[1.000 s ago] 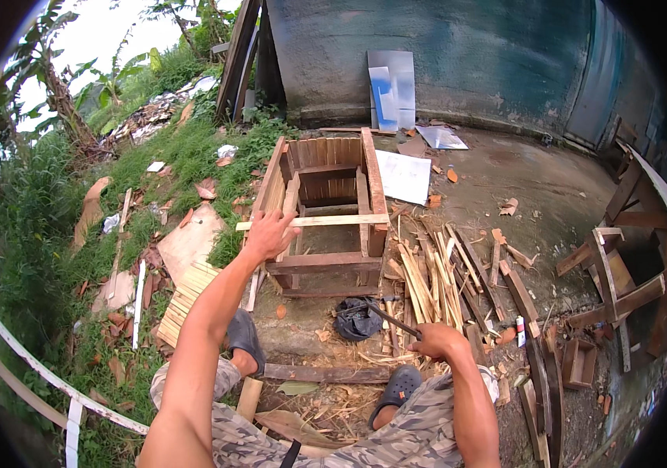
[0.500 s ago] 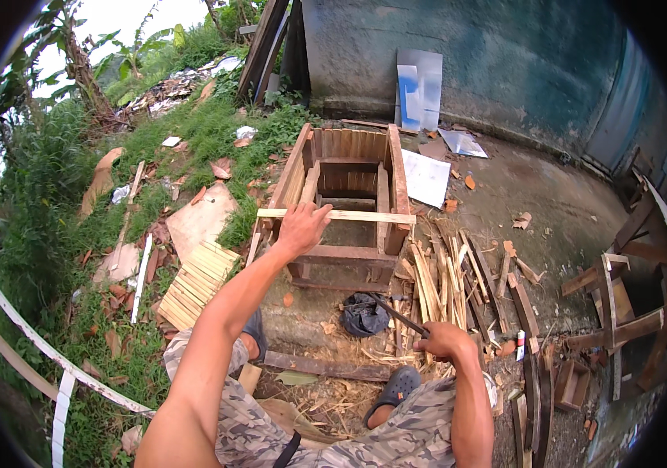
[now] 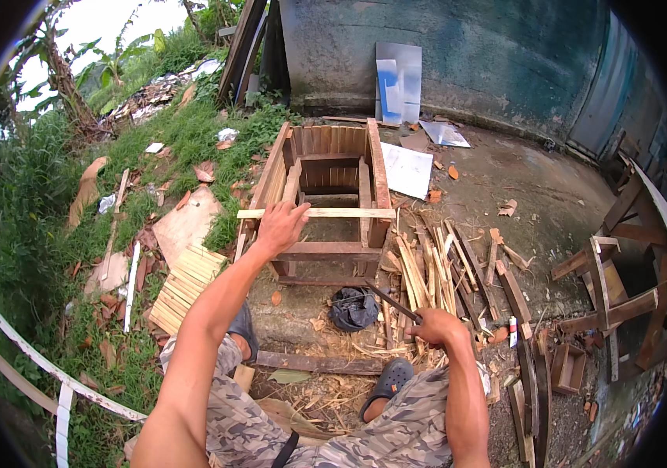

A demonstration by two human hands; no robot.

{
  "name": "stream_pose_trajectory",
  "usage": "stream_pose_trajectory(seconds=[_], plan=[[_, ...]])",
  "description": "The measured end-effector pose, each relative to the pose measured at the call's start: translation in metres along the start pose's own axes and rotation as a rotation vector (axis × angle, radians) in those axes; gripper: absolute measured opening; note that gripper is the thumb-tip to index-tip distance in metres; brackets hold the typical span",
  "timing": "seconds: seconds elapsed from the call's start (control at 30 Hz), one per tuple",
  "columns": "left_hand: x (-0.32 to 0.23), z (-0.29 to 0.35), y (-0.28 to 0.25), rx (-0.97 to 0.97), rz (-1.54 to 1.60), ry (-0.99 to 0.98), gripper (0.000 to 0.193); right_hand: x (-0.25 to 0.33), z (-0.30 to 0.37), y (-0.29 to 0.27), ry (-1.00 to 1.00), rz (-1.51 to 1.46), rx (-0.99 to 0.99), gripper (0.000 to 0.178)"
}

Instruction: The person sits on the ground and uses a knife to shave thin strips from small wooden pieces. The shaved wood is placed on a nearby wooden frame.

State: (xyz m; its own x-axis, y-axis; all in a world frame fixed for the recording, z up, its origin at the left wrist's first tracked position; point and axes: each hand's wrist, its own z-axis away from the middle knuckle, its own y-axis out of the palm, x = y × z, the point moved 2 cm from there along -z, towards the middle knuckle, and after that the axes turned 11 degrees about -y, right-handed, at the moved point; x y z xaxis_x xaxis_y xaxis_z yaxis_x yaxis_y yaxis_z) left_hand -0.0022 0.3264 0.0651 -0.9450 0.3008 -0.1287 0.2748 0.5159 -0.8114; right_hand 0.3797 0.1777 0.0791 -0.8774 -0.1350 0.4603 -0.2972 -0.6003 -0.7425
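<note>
Outdoor yard (image 3: 540,207): pale strip (image 3: 349,212) across a wooden frame's (image 3: 378,168) near end.
Left hand (image 3: 280,228) rests on it, grip unclear; right hand (image 3: 438,327), clasping a dark rod (image 3: 393,300), has risen slightly, leaving the strip steady.

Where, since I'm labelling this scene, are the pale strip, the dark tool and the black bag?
Pale strip (image 3: 341,212): head view, bare stretch right of centre.
Dark tool (image 3: 393,301): head view, mid-shaft.
Black bag (image 3: 353,310): head view, crumpled middle.

Dark tool (image 3: 393,300): grip end hidden inside right hand (image 3: 439,327). Both arms (image 3: 467,405) cut off below.
</note>
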Motion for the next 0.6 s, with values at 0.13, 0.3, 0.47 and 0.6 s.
stream_pose_trajectory(seconds=[0.13, 0.3, 0.47, 0.6], plan=[[0.006, 0.002, -0.004, -0.115, -0.033, 0.026, 0.036, -0.01, 0.006, -0.009, 0.155, -0.16, -0.054, 0.042], [0.053, 0.001, -0.023, -0.286, 0.031, -0.411, 0.038, -0.034, -0.008, -0.025, 0.25, -0.146, -0.391, 0.044], [0.102, 0.021, -0.028, -0.129, 0.581, -1.094, 0.039, -0.029, -0.061, -0.05, 0.145, -0.491, -0.836, 0.041], [0.104, 0.054, -0.011, -0.078, 1.108, -1.232, 0.043, 0.002, -0.11, -0.057, -0.121, -0.751, -1.078, 0.03]])
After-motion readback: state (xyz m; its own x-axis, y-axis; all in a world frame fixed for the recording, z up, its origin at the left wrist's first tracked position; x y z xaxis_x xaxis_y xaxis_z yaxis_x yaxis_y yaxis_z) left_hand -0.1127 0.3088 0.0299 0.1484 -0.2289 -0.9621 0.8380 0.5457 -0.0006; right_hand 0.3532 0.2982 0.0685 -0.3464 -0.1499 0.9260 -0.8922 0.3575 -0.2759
